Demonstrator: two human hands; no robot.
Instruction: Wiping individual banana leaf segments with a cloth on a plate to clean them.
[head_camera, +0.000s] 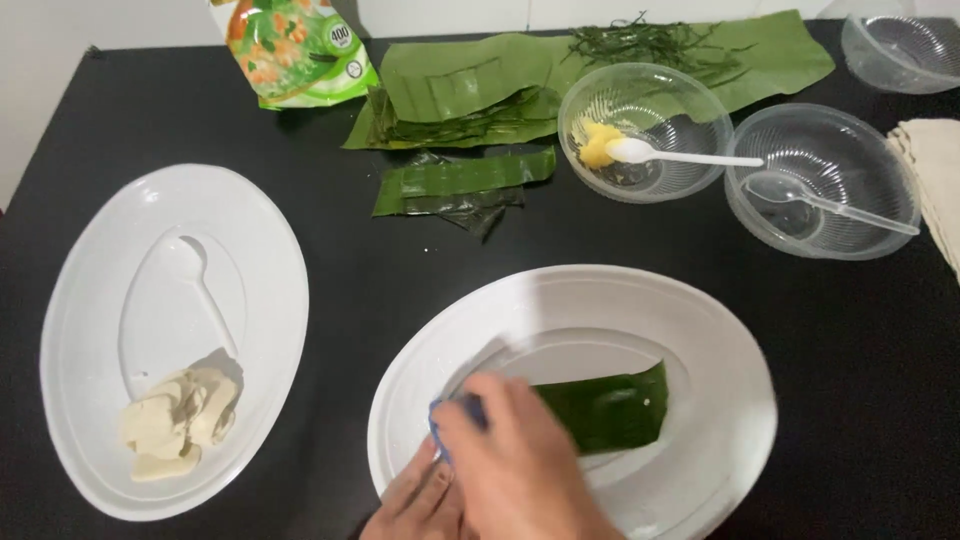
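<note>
Your right hand (520, 465) grips a blue cloth (450, 415) on the near white oval plate (720, 330), touching the banana leaf piece (610, 405). Left hand (415, 505): grip hidden, cannot tell. Risk: hard wiping could tear the leaf.

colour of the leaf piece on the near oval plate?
Dark green leaf piece, lying on the white oval plate; head view.
</note>
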